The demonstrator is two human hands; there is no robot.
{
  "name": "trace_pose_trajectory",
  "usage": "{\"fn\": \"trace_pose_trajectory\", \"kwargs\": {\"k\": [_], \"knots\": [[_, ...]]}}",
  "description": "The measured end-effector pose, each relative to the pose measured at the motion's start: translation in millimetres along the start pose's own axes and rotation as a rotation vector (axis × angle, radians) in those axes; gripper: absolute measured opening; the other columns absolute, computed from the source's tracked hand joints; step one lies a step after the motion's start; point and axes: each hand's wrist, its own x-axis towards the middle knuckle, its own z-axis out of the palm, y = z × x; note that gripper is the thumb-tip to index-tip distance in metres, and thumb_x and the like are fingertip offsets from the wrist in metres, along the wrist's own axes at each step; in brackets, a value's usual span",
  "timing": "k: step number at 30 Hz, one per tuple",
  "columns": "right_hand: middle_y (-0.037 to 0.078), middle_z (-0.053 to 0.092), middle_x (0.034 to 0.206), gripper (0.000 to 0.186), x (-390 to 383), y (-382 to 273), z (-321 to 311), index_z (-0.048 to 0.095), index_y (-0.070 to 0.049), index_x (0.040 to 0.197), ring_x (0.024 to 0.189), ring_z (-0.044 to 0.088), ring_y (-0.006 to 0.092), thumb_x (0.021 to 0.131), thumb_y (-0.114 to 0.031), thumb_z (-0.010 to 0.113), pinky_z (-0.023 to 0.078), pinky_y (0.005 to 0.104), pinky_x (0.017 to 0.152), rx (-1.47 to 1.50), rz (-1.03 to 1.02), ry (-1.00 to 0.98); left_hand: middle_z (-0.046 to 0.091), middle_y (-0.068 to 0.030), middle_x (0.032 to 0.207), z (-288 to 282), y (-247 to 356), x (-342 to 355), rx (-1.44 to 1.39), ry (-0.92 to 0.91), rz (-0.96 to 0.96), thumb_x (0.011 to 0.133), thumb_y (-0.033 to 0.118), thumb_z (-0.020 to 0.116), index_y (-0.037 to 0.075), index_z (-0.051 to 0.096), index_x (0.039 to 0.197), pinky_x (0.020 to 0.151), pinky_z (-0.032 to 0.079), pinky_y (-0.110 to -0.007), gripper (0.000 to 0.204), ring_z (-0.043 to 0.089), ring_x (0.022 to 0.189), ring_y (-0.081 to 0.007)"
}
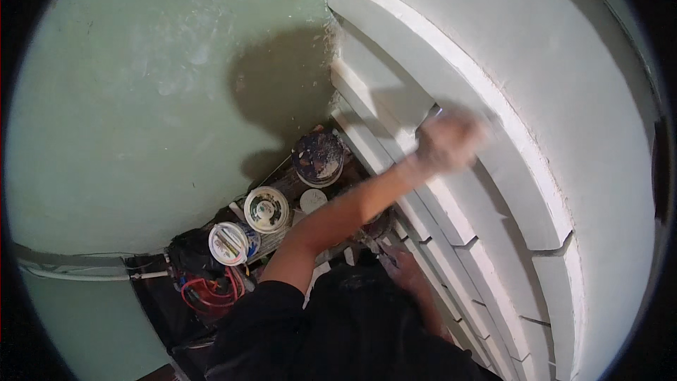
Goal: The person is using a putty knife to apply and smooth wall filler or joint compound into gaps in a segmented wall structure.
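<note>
My left arm reaches up and to the right across a row of stepped white strips. My left hand (455, 140) is at the face of the thick curved white moulding (437, 46), smeared by motion. Its fingers look closed, and a small bluish edge shows beside them; the rest of what it holds is hidden. Lower down, close to my body, my right hand (403, 268) is curled near a whitish, plaster-smeared piece (370, 242) that I cannot make out clearly. My dark shirt hides part of that side.
A plaster-crusted dark bucket (319, 156), a stained white lid (266, 210), and a white tub (229, 243) with small items on top stand left of my arm. Red cable (211, 293) lies in a bag. A green wall (141, 120) rises at left; a pipe (84, 276) runs along it.
</note>
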Motion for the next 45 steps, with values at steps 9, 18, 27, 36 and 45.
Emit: {"fn": "trace_pose_trajectory", "kwargs": {"k": [9, 18, 27, 36, 45], "knots": [[0.027, 0.067, 0.110, 0.040, -27, 11, -13, 0.061, 0.001, 0.129, 0.098, 0.066, 0.0422, 0.092, -0.015, 0.061, 0.051, 0.0439, 0.086, -0.043, 0.179, 0.055, 0.058, -0.0173, 0.083, -58, -69, 35, 0.056, 0.196, -0.765, 0.104, 0.020, 0.044, -0.003, 0.055, 0.104, 0.075, 0.047, -0.042, 0.025, 0.058, 0.075, -0.0364], [0.023, 0.063, 0.096, 0.044, -41, 11, -14, 0.057, -0.006, 0.138, 0.089, 0.063, 0.0410, 0.095, -0.015, 0.058, 0.050, 0.0436, 0.079, 0.008, 0.030, 0.144, 0.053, -0.0212, 0.079, 3, -74, 22, 0.193, 0.225, -0.420, 0.099, 0.013, 0.057, -0.003, 0.052, 0.086, 0.067, 0.039, -0.051, 0.021, 0.052, 0.074, -0.0433], [0.024, 0.063, 0.099, 0.045, -50, 22, -9, 0.056, -0.005, 0.139, 0.092, 0.063, 0.0412, 0.095, -0.017, 0.058, 0.050, 0.0439, 0.082, -0.015, 0.047, 0.092, 0.068, -0.0048, 0.081, 30, 79, -45, -0.023, -0.061, 0.315, 0.090, 0.016, 0.059, 0.011, 0.067, 0.088, 0.066, 0.053, -0.036, 0.010, 0.065, 0.072, -0.0191], [0.026, 0.064, 0.102, 0.047, -67, 38, -16, 0.056, -0.005, 0.139, 0.093, 0.061, 0.0444, 0.095, -0.022, 0.059, 0.049, 0.0485, 0.084, 0.047, 0.069, 0.135, 0.066, -0.0151, 0.081, 17, 37, -21, 0.099, 0.110, -0.223, 0.094, 0.009, 0.059, -0.003, 0.066, 0.095, 0.060, 0.054, -0.038, 0.014, 0.066, 0.069, -0.0271], [0.026, 0.064, 0.115, 0.046, -63, 37, -30, 0.057, -0.003, 0.137, 0.104, 0.063, 0.0431, 0.093, -0.019, 0.060, 0.050, 0.0454, 0.091, -0.023, 0.039, 0.168, 0.069, -0.0102, 0.088, -26, 106, -40, -0.177, -0.193, -0.400, 0.089, 0.009, 0.058, 0.005, 0.070, 0.097, 0.067, 0.054, -0.040, 0.015, 0.067, 0.076, -0.0274]]}}
